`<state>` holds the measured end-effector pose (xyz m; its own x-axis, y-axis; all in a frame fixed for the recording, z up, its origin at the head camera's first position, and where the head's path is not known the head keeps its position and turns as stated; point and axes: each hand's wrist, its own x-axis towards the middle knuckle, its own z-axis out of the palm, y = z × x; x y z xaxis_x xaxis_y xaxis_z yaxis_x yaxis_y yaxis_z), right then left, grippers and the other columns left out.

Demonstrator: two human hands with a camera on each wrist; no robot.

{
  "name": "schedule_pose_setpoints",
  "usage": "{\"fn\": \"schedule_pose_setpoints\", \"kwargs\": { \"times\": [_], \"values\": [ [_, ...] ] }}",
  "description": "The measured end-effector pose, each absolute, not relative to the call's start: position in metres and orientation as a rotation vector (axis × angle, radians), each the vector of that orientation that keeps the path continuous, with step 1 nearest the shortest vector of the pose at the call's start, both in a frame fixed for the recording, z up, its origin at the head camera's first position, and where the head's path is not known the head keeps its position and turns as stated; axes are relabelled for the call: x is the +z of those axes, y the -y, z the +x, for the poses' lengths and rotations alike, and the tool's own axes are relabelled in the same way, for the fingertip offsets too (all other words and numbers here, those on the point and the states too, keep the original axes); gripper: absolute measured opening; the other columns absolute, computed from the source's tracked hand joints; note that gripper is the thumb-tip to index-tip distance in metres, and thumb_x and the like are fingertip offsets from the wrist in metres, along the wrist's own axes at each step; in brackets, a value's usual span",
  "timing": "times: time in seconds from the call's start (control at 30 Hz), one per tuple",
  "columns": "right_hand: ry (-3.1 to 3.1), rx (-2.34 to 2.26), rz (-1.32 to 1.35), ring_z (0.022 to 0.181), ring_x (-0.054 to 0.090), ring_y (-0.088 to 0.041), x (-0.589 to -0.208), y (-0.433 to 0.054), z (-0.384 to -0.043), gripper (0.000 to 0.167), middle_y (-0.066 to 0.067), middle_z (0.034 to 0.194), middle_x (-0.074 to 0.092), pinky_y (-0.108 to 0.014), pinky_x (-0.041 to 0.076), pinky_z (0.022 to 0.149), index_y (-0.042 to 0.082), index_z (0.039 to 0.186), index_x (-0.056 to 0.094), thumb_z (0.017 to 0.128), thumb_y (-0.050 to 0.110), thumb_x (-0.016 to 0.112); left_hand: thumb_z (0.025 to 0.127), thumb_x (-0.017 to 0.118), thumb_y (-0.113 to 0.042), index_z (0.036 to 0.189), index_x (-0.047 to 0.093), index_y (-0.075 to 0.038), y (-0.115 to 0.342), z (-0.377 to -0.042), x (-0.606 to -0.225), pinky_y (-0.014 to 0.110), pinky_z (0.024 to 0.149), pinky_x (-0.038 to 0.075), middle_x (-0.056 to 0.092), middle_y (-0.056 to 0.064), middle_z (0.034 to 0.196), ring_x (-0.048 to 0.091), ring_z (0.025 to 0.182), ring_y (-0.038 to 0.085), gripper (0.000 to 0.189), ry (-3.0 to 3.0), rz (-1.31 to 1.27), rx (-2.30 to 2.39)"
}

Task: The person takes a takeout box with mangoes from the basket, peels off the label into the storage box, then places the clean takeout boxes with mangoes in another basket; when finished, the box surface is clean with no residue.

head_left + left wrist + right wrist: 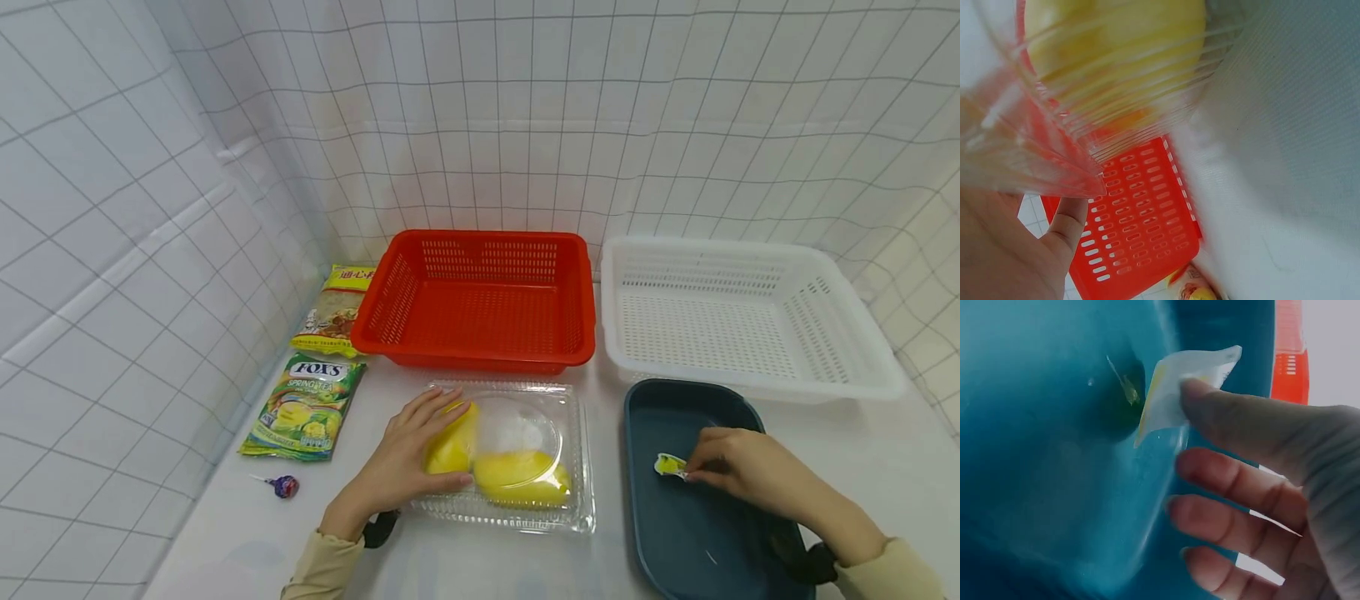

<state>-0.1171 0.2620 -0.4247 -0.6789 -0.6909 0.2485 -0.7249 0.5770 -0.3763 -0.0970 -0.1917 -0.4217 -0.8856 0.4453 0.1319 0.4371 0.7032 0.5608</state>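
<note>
My left hand [405,454] rests with spread, fairly straight fingers on the left part of a clear plastic clamshell box [517,417]. Two rounded yellow items [521,479] lie inside it, one partly covered by my fingers. In the left wrist view, the box's ribbed wall [1129,112] stands close to the camera. Over the dark blue tray [675,533], my right hand [738,467] pinches a small yellow-and-white wrapper packet [1172,387] between thumb and index finger. The other fingers are loosely bent in the right wrist view.
A red basket [487,354] stands behind the box, and a white basket [750,379] behind the tray. To the left lie a green FOX'S candy bag [307,408], a yellow food packet [330,312] and a lollipop [285,487]. Grid-patterned cloth [525,108] encloses the table.
</note>
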Motion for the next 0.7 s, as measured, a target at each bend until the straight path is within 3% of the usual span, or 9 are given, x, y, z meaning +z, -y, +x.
{"fn": "schedule_pose_setpoints", "kwargs": {
  "times": [0.17,0.7],
  "values": [
    [2.805,0.705,1.276,0.066,0.048,0.007,-0.4275,-0.2623,-0.1185,0.013,0.024,0.078,0.053,-0.02,0.043,0.051,0.027,0.078,0.072,0.074,0.019,0.08,0.074,0.073,-0.055,0.145,0.041,-0.027,0.1921,-0.0974,-0.4224,0.054,0.103,0.022,0.027,-0.01,0.152,0.011,0.141,0.018,0.083,-2.889,0.763,0.947],
    [2.899,0.736,1.328,0.069,0.052,0.005,-0.4289,-0.2592,-0.1162,0.016,0.024,0.079,0.055,-0.023,0.047,0.055,0.026,0.078,0.072,0.072,0.013,0.08,0.074,0.07,-0.06,0.146,0.039,-0.029,0.1939,-0.0973,-0.424,0.056,0.104,0.021,0.027,-0.011,0.152,0.01,0.141,0.017,0.084,-2.894,0.769,0.945]
  ]
}}
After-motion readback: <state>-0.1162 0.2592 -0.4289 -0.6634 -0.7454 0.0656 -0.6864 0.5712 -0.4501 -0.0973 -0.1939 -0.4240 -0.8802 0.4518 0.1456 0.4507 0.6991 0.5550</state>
